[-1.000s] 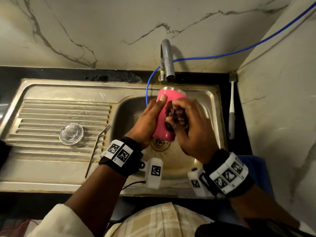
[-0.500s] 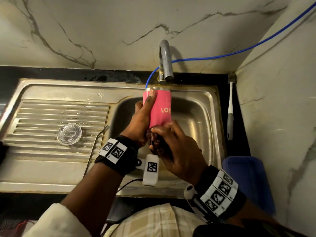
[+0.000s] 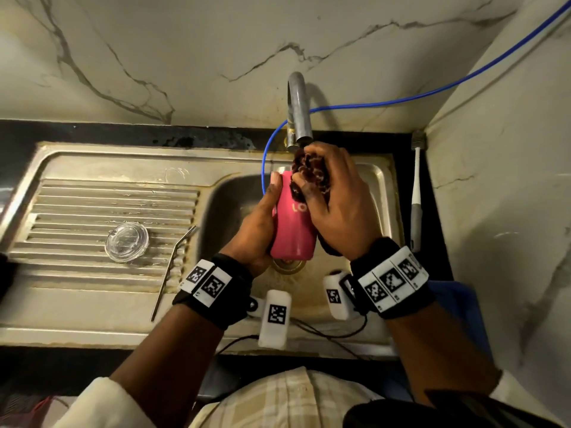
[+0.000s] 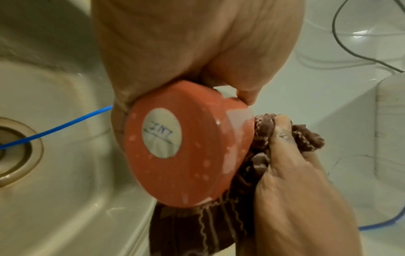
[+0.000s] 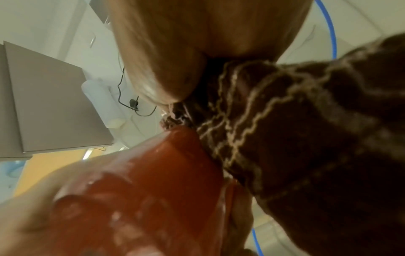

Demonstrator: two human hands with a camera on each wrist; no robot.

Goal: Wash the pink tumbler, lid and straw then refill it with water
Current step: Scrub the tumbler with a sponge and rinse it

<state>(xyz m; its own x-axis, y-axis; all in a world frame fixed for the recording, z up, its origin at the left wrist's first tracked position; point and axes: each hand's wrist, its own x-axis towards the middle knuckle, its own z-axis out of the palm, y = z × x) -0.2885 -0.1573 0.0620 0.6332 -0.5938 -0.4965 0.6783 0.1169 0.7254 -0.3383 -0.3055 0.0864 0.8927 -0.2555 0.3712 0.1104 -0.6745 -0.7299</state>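
The pink tumbler (image 3: 292,230) is held over the sink basin (image 3: 228,199), its base toward me. My left hand (image 3: 262,220) grips its left side, thumb near the rim. My right hand (image 3: 333,196) clutches a dark brown scrubbing cloth (image 3: 309,171) against the tumbler's upper right side, just under the tap (image 3: 299,112). In the left wrist view the soapy tumbler base (image 4: 181,147) shows a round sticker, with the cloth (image 4: 263,138) beside it. The right wrist view shows the cloth (image 5: 306,129) pressed on the tumbler (image 5: 153,181). The clear lid (image 3: 126,242) and metal straw (image 3: 173,267) lie on the drainboard.
A white-handled brush (image 3: 416,199) lies on the black counter right of the sink. A blue hose (image 3: 401,97) runs from the wall into the basin. A blue object (image 3: 457,304) sits at the counter's right front. Marble walls close in behind and at the right.
My right hand with the cloth moved from the tumbler's base up to its upper part near the tap. The tumbler tilted slightly in my left hand.
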